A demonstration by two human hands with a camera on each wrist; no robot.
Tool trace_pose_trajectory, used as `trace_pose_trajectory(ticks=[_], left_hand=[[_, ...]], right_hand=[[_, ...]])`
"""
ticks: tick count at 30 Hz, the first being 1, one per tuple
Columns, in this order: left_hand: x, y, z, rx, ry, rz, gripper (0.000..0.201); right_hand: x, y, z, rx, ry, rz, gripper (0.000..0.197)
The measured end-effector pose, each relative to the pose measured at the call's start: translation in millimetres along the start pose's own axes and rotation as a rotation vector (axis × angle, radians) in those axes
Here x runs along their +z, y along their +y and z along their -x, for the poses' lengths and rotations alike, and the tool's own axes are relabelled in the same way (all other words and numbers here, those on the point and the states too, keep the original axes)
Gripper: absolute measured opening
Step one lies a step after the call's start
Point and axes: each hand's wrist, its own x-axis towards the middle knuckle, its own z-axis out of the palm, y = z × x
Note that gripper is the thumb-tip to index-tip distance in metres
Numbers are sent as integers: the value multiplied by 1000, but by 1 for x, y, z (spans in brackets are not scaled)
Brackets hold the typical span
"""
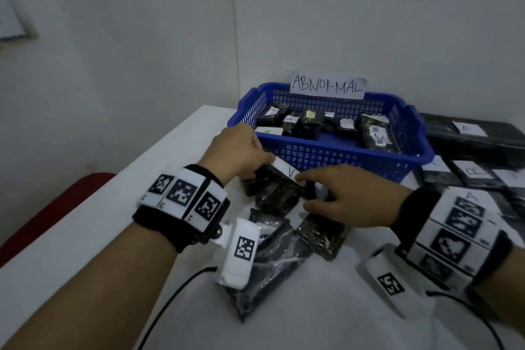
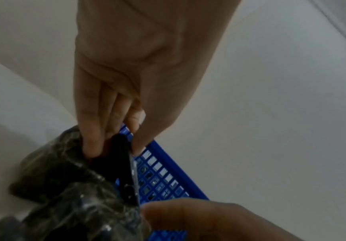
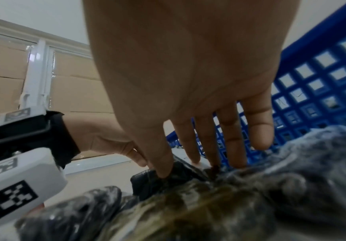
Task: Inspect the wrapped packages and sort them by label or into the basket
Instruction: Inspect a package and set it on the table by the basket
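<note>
Black wristbands [image 1: 181, 224] carry white checkered-marker panels, white camera modules [image 1: 240, 254] and black cables [image 1: 170, 301].

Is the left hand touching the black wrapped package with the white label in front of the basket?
Touching. In the left wrist view the left hand pinches the edge of the package between thumb and fingers.

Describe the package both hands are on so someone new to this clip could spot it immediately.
Start at the blue basket with the ABNORMAL sign. Just in front of its near wall a loose pile of dark wrapped packages lies on the white table. The package is the pile's farthest one, gripped by the left hand and touched by the right hand, its white label marked V.
</note>
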Motion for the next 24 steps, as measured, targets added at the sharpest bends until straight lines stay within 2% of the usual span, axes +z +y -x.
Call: trace_pose_trajectory(ticks=[3,5,9,11,13,15,17,20,24], left_hand=[[-2,-2,8,-14,39,170,24],[-12,-5,16,-12,52,325,26],[-41,-5,41,87,112,656,24],[-52,3,51,178,116,796,26],[-56,17,58,259,100,894,27],[-52,36,60,333,49,929,20],[-44,51,63,390,-8,903,16],[-28,80,58,507,-69,806,22],[-14,102,56,585,-35,733,18]], right_hand=[[-2,-4,14,-13,102,-58,51],[-8,-6,27,-26,253,-117,46],[-25,-9,49,0,555,-293,57],[-34,-14,56,46,552,-506,61],[-40,-18,59,26,556,-800,63],[-46,-19,60,-18,667,-1038,49],[-52,-22,62,-86,784,-1149,25],[-60,-12,74,-101,905,-1136,19],[-67,3,92,-54,1019,-1059,12]])
